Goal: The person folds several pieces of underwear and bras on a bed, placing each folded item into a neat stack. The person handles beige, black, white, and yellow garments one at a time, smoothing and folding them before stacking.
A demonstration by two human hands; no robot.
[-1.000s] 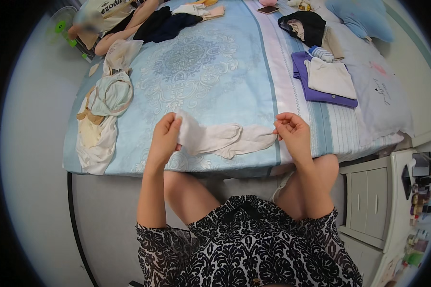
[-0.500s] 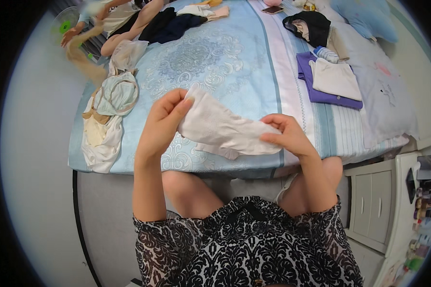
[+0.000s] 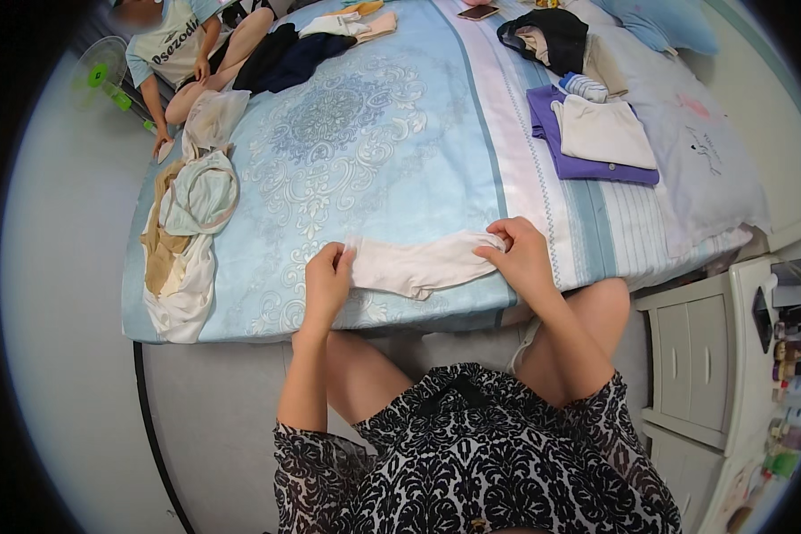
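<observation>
A pair of white socks [image 3: 418,265] is stretched sideways just over the near edge of the bed, one seeming to lie on the other. My left hand [image 3: 327,280] pinches the cuff end between thumb and fingers. At the toe end, my right hand [image 3: 522,258] has its thumb and fingers closed on the fabric. Underneath is the light blue patterned bedspread [image 3: 347,187]; whether the socks rest on it I cannot tell.
Loose white, tan and pale green garments [image 3: 196,200] lie along the left side. Dark clothes [image 3: 298,58] are farther back, near a seated person [image 3: 182,49]. Folded purple clothing [image 3: 596,169] bears a white folded garment [image 3: 605,135] and striped rolled socks [image 3: 583,87]. A cabinet [image 3: 694,347] stands right.
Both hands have lowered the white socks toward the bed and pulled them level. The other person, bent over a tan garment before, now sits more upright with that garment down on the left pile.
</observation>
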